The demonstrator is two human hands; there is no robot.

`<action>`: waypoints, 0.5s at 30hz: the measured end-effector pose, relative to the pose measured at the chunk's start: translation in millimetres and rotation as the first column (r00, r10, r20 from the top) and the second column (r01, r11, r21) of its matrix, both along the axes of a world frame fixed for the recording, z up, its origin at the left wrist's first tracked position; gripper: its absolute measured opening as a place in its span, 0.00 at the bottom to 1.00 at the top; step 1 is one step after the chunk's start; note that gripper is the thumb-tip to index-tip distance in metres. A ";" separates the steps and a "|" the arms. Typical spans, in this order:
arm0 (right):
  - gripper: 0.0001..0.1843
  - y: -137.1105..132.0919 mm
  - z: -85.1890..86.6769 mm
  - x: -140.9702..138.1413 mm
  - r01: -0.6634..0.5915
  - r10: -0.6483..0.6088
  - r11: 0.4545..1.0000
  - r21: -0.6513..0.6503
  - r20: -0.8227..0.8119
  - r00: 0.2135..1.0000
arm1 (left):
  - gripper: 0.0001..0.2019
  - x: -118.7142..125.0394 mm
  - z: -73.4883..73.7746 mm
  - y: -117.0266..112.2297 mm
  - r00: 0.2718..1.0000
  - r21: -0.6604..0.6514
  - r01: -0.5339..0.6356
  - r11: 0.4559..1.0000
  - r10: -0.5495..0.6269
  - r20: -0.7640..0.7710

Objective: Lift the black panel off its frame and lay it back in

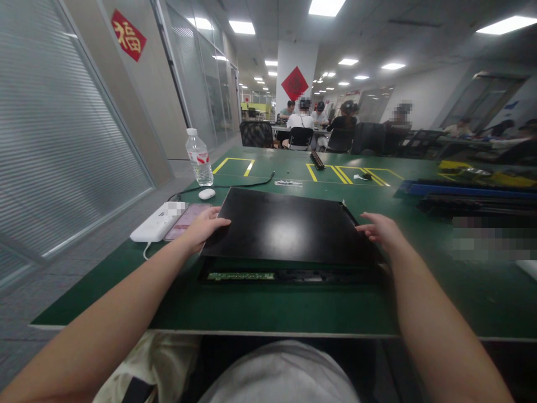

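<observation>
A glossy black flat panel (pixel 272 224), which looks like a display screen, lies tilted over a shallow black frame (pixel 327 277). Along the near side of that frame a strip of green circuit board (pixel 241 276) shows; the panel hides the rest. My left hand (pixel 206 228) grips the panel's left edge, thumb on top and the other fingers at the edge and below. At the right edge is my right hand (pixel 381 230), its fingers apart and stretched toward the panel. Its fingertips are at the edge, but whether they touch it I cannot tell.
On the green table (pixel 272 310), a white power bank (pixel 157 222), a phone (pixel 188 220), a white case (pixel 207 193) and a water bottle (pixel 200 159) stand left. Dark strips (pixel 461 196) lie right; a black slotted bar (pixel 317 160) lies behind. People sit farther back.
</observation>
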State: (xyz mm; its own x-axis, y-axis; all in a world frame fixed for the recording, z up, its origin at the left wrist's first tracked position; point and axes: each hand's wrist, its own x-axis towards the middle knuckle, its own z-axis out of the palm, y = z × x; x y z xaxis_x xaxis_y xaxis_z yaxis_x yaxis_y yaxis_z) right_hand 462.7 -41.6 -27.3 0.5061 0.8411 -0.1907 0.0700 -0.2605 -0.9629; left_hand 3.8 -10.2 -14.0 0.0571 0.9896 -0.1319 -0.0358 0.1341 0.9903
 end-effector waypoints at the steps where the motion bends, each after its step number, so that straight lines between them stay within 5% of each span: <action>1: 0.15 -0.1 0.2 0.2 0.006 -0.006 1.000 0.000 0.008 1.000 | 0.25 0.8 -0.4 -0.6 1.000 -0.008 0.007 1.000 -0.007 0.007; 10: 0.06 -1.1 -0.6 2.7 0.044 -0.048 0.998 0.052 0.064 0.997 | 0.23 2.4 -1.9 -1.5 0.997 -0.004 0.070 0.998 -0.070 0.030; 15: 0.11 -2.4 2.5 -0.5 0.028 -0.028 1.000 0.004 0.091 0.995 | 0.22 4.1 0.2 -1.8 0.997 -0.070 0.067 0.995 -0.064 0.052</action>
